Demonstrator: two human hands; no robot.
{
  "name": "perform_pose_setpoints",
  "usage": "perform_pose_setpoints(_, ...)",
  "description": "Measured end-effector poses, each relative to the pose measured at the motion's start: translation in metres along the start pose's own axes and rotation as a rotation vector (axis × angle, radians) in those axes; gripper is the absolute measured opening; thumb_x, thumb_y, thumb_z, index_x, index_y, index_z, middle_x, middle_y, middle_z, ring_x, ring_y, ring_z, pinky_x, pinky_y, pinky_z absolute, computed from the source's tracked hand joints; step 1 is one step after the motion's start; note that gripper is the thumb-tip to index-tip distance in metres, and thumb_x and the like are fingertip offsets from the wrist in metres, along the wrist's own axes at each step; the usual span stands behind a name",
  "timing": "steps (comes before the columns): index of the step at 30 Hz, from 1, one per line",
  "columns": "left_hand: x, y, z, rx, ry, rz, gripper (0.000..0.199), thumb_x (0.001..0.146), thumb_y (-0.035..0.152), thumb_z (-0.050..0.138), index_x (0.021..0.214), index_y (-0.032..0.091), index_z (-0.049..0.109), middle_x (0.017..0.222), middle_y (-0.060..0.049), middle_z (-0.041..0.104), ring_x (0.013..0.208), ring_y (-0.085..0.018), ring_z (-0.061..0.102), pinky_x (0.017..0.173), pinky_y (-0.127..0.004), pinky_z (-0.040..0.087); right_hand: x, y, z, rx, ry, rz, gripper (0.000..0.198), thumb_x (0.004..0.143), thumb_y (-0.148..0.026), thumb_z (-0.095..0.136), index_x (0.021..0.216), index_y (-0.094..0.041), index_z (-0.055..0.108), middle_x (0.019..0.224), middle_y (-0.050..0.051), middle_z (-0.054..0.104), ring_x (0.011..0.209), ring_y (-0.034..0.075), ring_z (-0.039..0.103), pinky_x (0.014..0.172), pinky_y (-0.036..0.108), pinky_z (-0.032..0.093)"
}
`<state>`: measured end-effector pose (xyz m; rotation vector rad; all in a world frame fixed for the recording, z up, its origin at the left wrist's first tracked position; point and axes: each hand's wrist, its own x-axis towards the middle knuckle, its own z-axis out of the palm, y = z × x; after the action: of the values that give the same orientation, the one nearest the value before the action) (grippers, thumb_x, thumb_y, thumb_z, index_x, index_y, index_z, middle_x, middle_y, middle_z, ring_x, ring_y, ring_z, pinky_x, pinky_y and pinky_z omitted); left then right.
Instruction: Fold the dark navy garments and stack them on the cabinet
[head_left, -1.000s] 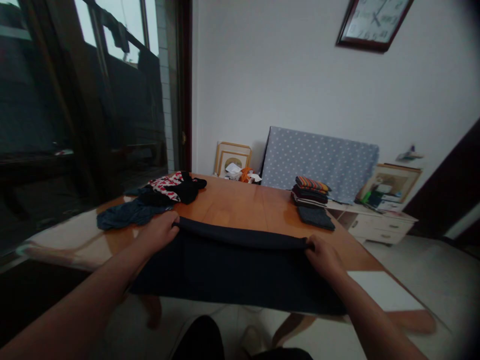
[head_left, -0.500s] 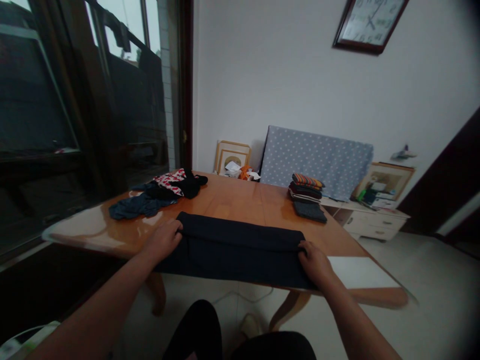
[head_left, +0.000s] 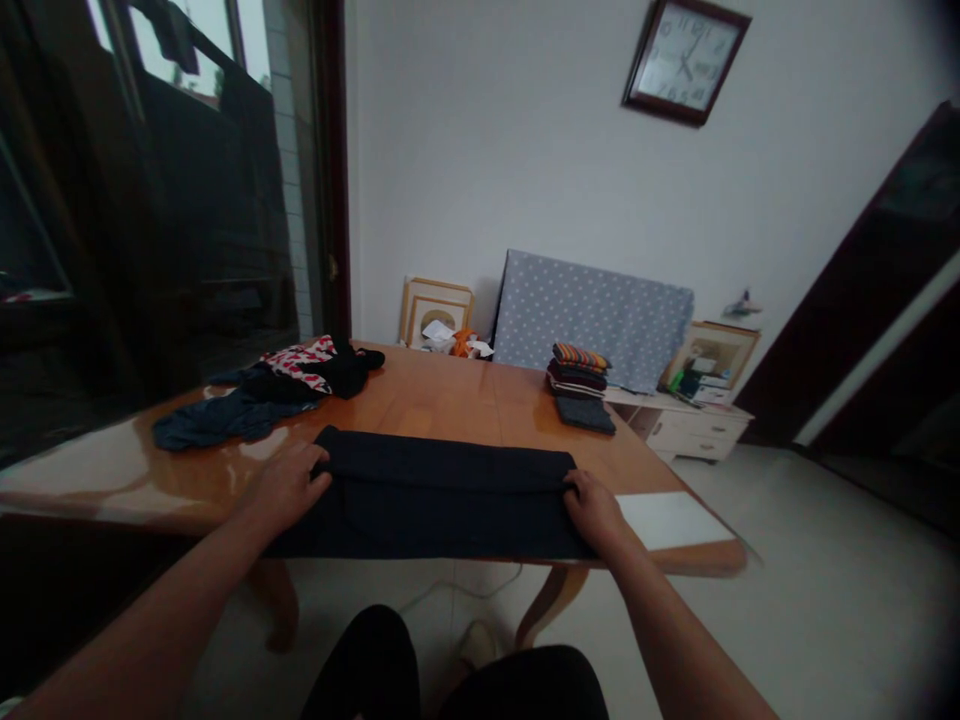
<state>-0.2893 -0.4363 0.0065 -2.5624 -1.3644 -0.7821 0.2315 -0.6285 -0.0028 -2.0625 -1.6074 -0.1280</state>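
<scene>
A dark navy piece of folded clothing (head_left: 450, 500) lies in a wide strip along the near edge of the wooden table (head_left: 420, 390). Its exact kind cannot be made out. At its left end, my left hand (head_left: 289, 488) has the edge between thumb and curled fingers, just below the top corner. My right hand (head_left: 594, 508) pinches the opposite end, its fingertips curled over the edge. A fold line runs across the cloth between both hands, and the near side reaches the table's front edge.
Rumpled clothes (head_left: 247, 405) lie at the table's left. A stack of folded clothes (head_left: 577, 372) sits at the back right, beside a dark grey folded piece (head_left: 585, 414). A white sheet (head_left: 671, 520) covers part of the right corner. Beyond stands a white cabinet (head_left: 694, 430).
My view has turned right, shifting everything leftward in the picture. Both hands stay at the cloth's ends; the left thumb shows more plainly now. The cloth looks much the same.
</scene>
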Motion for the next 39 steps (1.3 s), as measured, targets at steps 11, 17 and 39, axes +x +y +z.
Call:
perform_pose_setpoints(11, -0.001, 0.009, -0.005, 0.007, -0.027, -0.052, 0.024, 0.081, 0.035, 0.053, 0.097, 0.021, 0.063, 0.101, -0.009, 0.064, 0.099, -0.027, 0.060, 0.090, -0.037, 0.045, 0.000, 0.004, 0.002, -0.011, -0.015, 0.006, 0.036, 0.082, -0.014, 0.050, 0.115, -0.018, 0.064, 0.113, 0.010, 0.068, 0.109, 0.024, 0.061, 0.095, 0.033, 0.044)
perform_pose_setpoints(17, -0.001, 0.006, -0.003, 0.031, -0.043, -0.042, 0.022, 0.082, 0.036, 0.053, 0.095, 0.021, 0.063, 0.100, -0.009, 0.065, 0.099, -0.028, 0.060, 0.090, -0.038, 0.045, 0.000, 0.004, 0.001, 0.011, -0.023, 0.000, 0.035, 0.082, -0.015, 0.049, 0.114, -0.019, 0.064, 0.114, 0.010, 0.068, 0.110, 0.024, 0.061, 0.096, 0.034, 0.044)
perform_pose_setpoints(39, 0.036, 0.007, -0.024, -0.376, -0.076, -0.302, 0.045, 0.090, 0.057, 0.042, 0.088, 0.021, 0.069, 0.096, -0.006, 0.072, 0.098, -0.025, 0.064, 0.089, -0.034, 0.047, 0.022, 0.018, -0.009, 0.171, -0.136, 0.059, 0.028, 0.086, -0.038, 0.054, 0.104, -0.025, 0.071, 0.110, 0.007, 0.072, 0.104, 0.026, 0.066, 0.096, 0.041, 0.048)
